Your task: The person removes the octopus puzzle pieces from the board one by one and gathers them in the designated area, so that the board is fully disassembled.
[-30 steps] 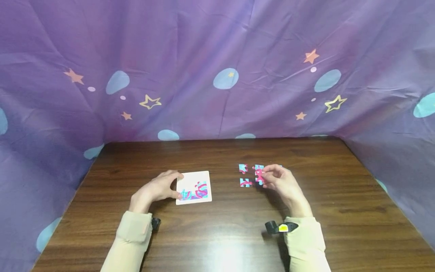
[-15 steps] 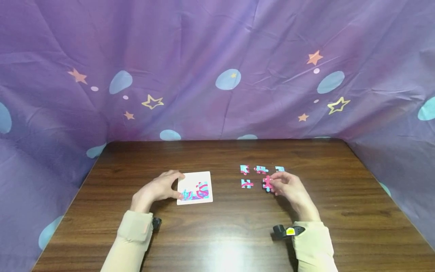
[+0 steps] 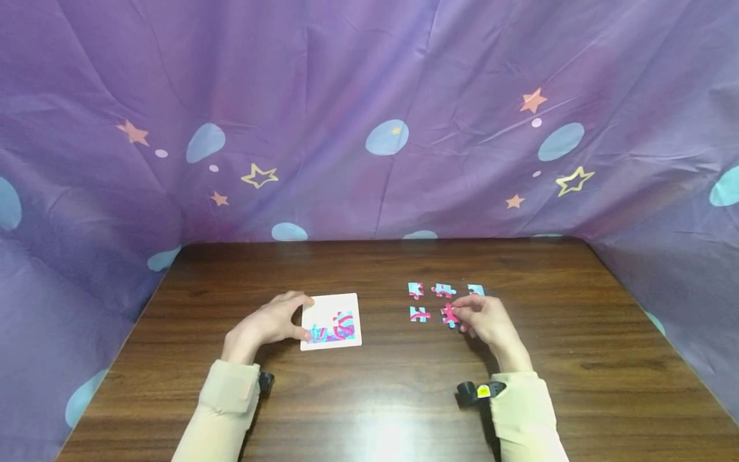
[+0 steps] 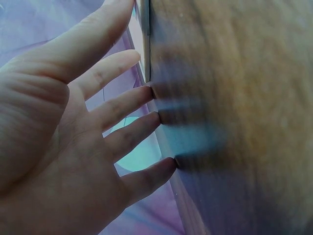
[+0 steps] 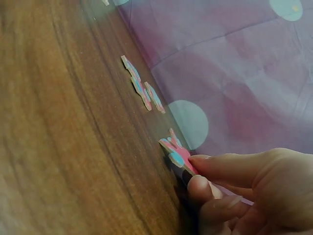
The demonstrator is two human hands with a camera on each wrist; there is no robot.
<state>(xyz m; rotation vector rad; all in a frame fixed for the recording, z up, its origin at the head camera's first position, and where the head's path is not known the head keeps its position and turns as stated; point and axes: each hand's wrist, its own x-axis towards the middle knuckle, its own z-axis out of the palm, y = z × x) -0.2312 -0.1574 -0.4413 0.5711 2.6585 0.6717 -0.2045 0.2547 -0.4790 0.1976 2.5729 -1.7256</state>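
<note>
My left hand (image 3: 267,323) rests at the left side of a square white puzzle tray (image 3: 329,303), thumb and index fingertip on its edge. In the left wrist view the fingers (image 4: 128,103) are spread and mostly straight. Joined pink, blue and purple pieces (image 3: 343,326) fill the tray's near part. My right hand (image 3: 487,321) pinches a pink-and-blue jigsaw piece (image 5: 182,155) between thumb and fingers, tilted and close over the table in the right wrist view. Around it lie loose jigsaw pieces (image 3: 419,314), several in all.
The brown wooden table (image 3: 369,398) is closed in by a purple curtain (image 3: 323,96) with stars and blue blobs at the back and sides. Two loose pieces (image 3: 443,290) lie in the far row near another blue piece (image 3: 476,290), partly behind the right hand.
The right hand has brought the pinched piece away from over the far row, toward the near side and right, then slightly back left. The left hand stays at the tray.
</note>
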